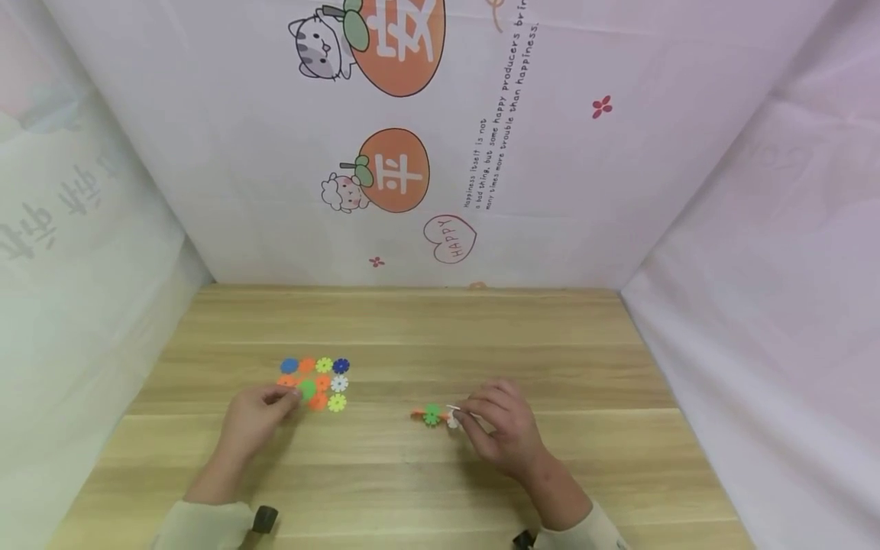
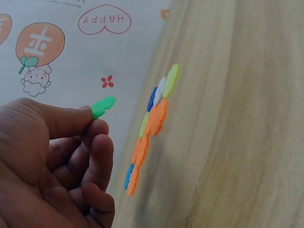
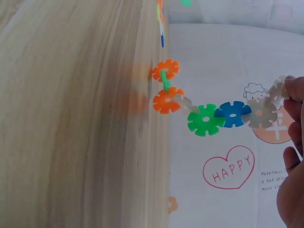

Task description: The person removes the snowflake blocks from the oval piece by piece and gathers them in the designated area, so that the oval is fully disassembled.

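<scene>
We see two hands over a wooden tabletop point(image 1: 426, 473). The left hand point(image 1: 256, 416) pinches a green snowflake piece point(image 2: 103, 106) between thumb and fingers, so its grip is closed on that one piece. The piece is lifted a little off the wood, just beside a pile of loose snowflake pieces point(image 1: 315, 382) that lie flat on the tabletop. In that pile we see orange, blue, yellow-green and white ones, all touching or close together. The right hand point(image 1: 505, 428) holds a chain of joined snowflake pieces point(image 3: 213, 111) by its white end, with its fingertips point(image 3: 294, 90) pinching that end. The chain goes from white to blue to green, then to two orange pieces at the far end, with a small green piece between the two orange ones. The chain sits near the middle of the tabletop, well apart from the pile. Behind the tabletop hangs a cloth backdrop point(image 1: 412, 153) with orange fruit drawings and a heart that says HAPPY.
</scene>
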### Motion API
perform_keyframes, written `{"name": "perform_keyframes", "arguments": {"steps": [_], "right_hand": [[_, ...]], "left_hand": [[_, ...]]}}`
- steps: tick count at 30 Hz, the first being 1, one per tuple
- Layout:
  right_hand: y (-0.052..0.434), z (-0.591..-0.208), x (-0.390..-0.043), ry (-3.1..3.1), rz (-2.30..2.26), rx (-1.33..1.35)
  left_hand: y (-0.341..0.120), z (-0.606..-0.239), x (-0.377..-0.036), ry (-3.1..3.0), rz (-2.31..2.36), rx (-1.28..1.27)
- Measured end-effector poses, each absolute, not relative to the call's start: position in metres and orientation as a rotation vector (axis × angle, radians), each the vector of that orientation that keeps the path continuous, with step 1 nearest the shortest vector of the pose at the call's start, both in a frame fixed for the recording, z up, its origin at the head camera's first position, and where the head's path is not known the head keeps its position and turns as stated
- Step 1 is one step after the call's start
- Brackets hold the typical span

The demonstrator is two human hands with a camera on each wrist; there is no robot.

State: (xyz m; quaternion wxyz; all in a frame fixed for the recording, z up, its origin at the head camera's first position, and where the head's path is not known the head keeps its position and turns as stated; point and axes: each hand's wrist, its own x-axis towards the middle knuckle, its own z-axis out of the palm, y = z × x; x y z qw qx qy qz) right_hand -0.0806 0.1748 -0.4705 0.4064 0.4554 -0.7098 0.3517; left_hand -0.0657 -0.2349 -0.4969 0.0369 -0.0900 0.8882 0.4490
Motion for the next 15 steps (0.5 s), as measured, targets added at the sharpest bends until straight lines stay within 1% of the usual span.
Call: {"name": "perform_keyframes", "arguments": {"steps": [6, 15], "right_hand": [[0.175, -0.471, -0.08, -1.79, 0.892, 1.146], [0.176, -0.471, -0.08, -1.803, 0.893, 1.138]], "left_hand": [[-0.24, -0.5, -0.066, 2.741, 1.33, -0.319], [-0.246, -0.502, -0.067, 2.808, 1.199, -0.283]]}}
